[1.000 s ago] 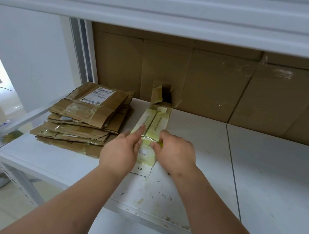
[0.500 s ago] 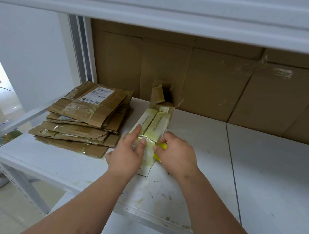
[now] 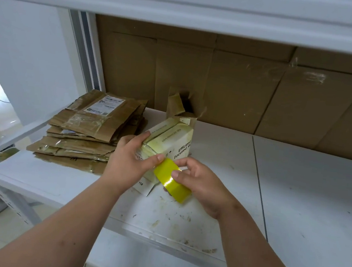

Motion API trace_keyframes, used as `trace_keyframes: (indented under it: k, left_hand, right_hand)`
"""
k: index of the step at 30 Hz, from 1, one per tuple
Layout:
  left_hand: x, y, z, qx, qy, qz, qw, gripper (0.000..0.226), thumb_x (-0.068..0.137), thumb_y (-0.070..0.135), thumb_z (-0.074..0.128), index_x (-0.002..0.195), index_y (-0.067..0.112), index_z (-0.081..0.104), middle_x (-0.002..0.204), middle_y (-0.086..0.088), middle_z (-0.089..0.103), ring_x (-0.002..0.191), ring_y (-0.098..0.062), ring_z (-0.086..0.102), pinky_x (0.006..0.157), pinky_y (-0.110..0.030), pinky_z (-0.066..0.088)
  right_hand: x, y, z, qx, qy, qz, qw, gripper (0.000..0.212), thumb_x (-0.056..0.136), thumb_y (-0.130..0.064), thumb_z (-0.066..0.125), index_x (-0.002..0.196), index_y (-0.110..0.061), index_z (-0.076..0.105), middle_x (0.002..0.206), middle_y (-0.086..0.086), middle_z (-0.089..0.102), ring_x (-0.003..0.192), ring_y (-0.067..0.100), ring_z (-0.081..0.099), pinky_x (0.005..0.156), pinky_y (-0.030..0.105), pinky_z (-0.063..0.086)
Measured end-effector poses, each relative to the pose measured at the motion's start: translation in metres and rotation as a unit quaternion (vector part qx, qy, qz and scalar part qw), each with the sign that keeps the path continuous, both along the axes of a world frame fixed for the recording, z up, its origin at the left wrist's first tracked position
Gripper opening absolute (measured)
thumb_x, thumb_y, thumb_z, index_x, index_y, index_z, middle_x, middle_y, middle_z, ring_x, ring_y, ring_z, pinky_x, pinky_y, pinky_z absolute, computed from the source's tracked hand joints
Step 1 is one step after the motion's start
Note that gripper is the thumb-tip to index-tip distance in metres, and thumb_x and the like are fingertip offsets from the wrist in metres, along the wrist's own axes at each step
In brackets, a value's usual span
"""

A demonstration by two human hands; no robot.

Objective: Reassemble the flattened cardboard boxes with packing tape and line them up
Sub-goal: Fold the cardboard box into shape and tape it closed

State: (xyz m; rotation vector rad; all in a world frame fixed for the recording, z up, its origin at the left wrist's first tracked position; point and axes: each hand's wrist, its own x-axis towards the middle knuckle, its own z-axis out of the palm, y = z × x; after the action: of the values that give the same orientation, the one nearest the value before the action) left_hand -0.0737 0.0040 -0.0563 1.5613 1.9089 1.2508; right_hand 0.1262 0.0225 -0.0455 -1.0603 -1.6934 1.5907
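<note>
Flattened boxes [image 3: 85, 134]: stacked on the worktop [image 3: 303, 197], well left of my left grip. Left hand [image 3: 131, 161] clasps the near end of the white box [image 3: 170, 141], thumb on the tape strip. Right hand [image 3: 200, 184] pinches the yellow tape roll [image 3: 172, 180], just right of the box. Step: taping the seam. Next, I judge: tear the tape, press the end flat.

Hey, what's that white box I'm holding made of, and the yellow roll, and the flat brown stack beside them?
White box: printed cardboard, apparently; matte, creased flaps. Yellow roll: likely plastic packing tape; glossy, with a bright glint. Brown stack: flattened kraft cardboard, matte, with shiny clear tape strips and a paper label.
</note>
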Motion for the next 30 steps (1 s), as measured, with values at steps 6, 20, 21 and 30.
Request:
trace_keyframes:
  k: [6, 20, 21, 30]
  left_hand:
    - [-0.005, 0.002, 0.007, -0.025, 0.048, -0.023, 0.998, 0.085, 0.081, 0.048, 0.075, 0.153, 0.026, 0.034, 0.150, -0.001, 0.039, 0.132, -0.010, 0.039, 0.099, -0.020, 0.028]
    - [-0.007, -0.001, 0.003, -0.029, 0.037, 0.032, 0.998, 0.071, 0.086, 0.043, 0.071, 0.145, 0.012, 0.045, 0.152, -0.006, 0.035, 0.137, -0.024, 0.041, 0.110, -0.036, 0.037]
    - [-0.003, -0.003, 0.001, -0.011, 0.050, 0.052, 0.997, 0.070, 0.087, 0.042, 0.070, 0.146, 0.012, 0.046, 0.143, -0.008, 0.036, 0.134, -0.025, 0.040, 0.110, -0.034, 0.036]
    - [0.019, -0.018, 0.003, -0.115, -0.090, -0.006, 0.989, 0.093, 0.093, 0.022, 0.063, 0.155, 0.043, -0.004, 0.096, 0.002, 0.055, 0.092, -0.020, 0.060, 0.082, -0.034, 0.050]
  right_hand:
    - [-0.006, -0.015, -0.019, -0.057, 0.067, -0.004, 0.996, 0.024, 0.102, -0.021, 0.048, 0.113, -0.006, 0.064, 0.092, 0.017, 0.072, 0.080, 0.024, 0.068, 0.080, 0.038, 0.054]
    - [-0.019, -0.036, -0.047, -0.008, -0.003, 0.010, 1.000, 0.032, 0.080, -0.028, 0.052, 0.111, -0.022, 0.061, 0.112, 0.009, 0.069, 0.102, 0.028, 0.062, 0.097, 0.040, 0.046]
    - [-0.019, -0.037, -0.049, 0.003, -0.010, 0.008, 1.000, 0.032, 0.081, -0.029, 0.053, 0.111, -0.020, 0.061, 0.112, 0.010, 0.068, 0.108, 0.031, 0.060, 0.100, 0.043, 0.045]
    - [-0.007, -0.036, -0.042, 0.017, -0.068, 0.013, 0.997, 0.015, 0.091, -0.023, 0.066, 0.104, -0.019, 0.073, 0.102, 0.010, 0.073, 0.088, 0.011, 0.063, 0.092, 0.041, 0.052]
